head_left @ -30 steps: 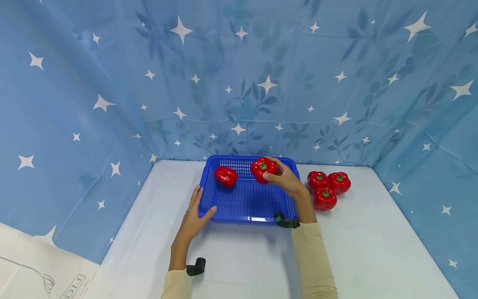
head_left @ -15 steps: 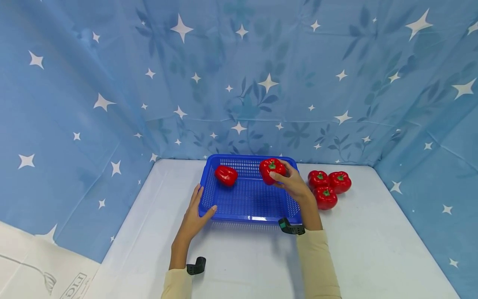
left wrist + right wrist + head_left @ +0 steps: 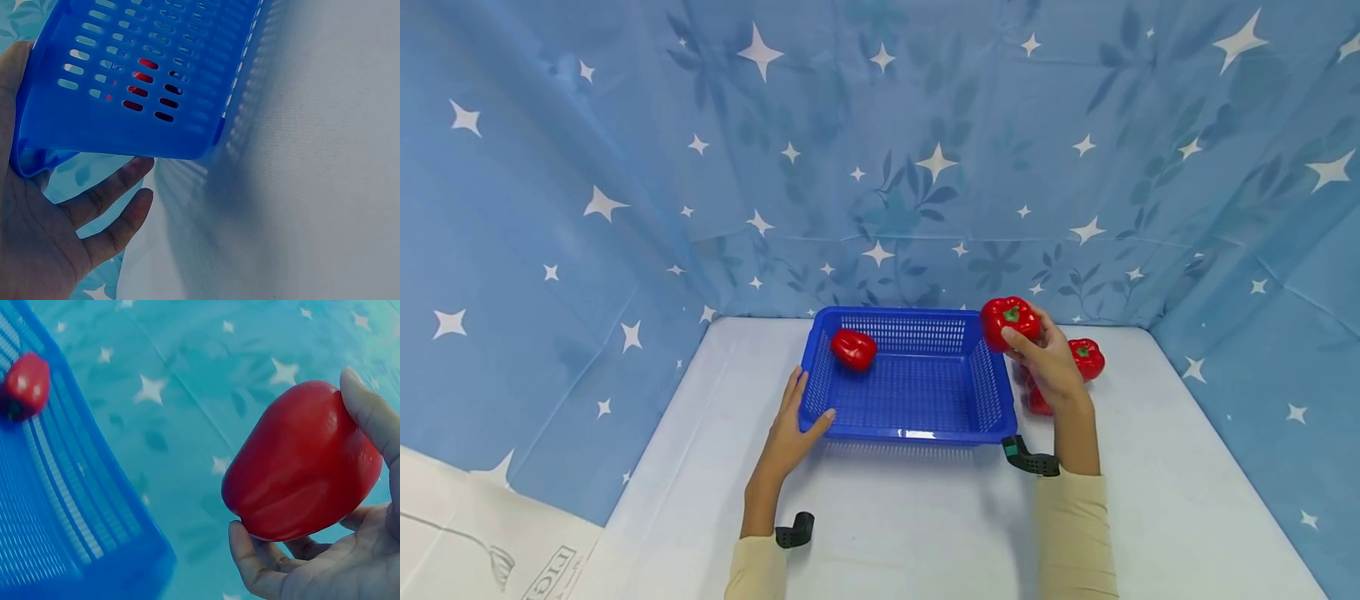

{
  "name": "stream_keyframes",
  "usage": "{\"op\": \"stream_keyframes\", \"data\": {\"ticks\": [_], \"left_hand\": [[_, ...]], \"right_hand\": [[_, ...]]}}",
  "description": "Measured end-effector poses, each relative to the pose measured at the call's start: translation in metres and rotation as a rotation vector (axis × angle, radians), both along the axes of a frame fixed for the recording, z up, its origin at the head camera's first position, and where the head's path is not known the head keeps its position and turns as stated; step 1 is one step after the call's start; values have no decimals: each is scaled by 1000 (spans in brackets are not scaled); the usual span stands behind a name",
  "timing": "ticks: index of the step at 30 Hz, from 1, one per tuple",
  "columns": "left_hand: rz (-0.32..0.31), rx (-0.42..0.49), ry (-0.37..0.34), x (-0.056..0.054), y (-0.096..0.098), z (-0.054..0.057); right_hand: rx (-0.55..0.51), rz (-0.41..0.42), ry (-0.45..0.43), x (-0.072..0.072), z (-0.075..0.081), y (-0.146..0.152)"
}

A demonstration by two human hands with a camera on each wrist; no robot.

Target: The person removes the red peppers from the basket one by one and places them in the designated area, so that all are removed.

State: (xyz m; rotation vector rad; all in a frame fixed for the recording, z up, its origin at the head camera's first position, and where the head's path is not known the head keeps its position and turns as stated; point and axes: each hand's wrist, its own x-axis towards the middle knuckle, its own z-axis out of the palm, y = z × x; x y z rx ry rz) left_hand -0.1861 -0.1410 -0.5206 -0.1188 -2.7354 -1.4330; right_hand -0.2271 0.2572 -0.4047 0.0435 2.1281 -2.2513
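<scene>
My right hand (image 3: 1047,360) grips a red bell pepper (image 3: 1006,319) with a green stem, raised at the right rim of a blue basket (image 3: 917,434). In the right wrist view, the thumb and curled fingers hold this bell pepper (image 3: 300,465) from its sides, apart from the basket. Another red bell pepper (image 3: 853,350) lies on its side in the left part of the basket. My left hand (image 3: 786,437) rests against the basket's front left corner. Its fingers are fairly straight along the outside, as the left wrist view of the hand (image 3: 56,231) also shows.
To the right of the basket, red bell peppers stand on the white table (image 3: 1157,467). One such bell pepper (image 3: 1086,358) shows beside my right hand; others are partly hidden behind it. A blue star-patterned curtain (image 3: 880,167) hangs at the back and sides.
My right hand has carried its bell pepper rightward from over the basket's inside to the right rim. It now partly covers the bell peppers on the table. The left hand has stayed in place.
</scene>
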Motion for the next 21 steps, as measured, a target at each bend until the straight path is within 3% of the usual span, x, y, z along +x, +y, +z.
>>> {"op": "stream_keyframes", "data": {"ticks": [12,21], "left_hand": [[5,-2,23,-2,-1,-4],[-5,15,21,-2,-1,-3]], "right_hand": [[-40,-190,70,19,-19,65],[24,-345,-91,34,-37,100]]}}
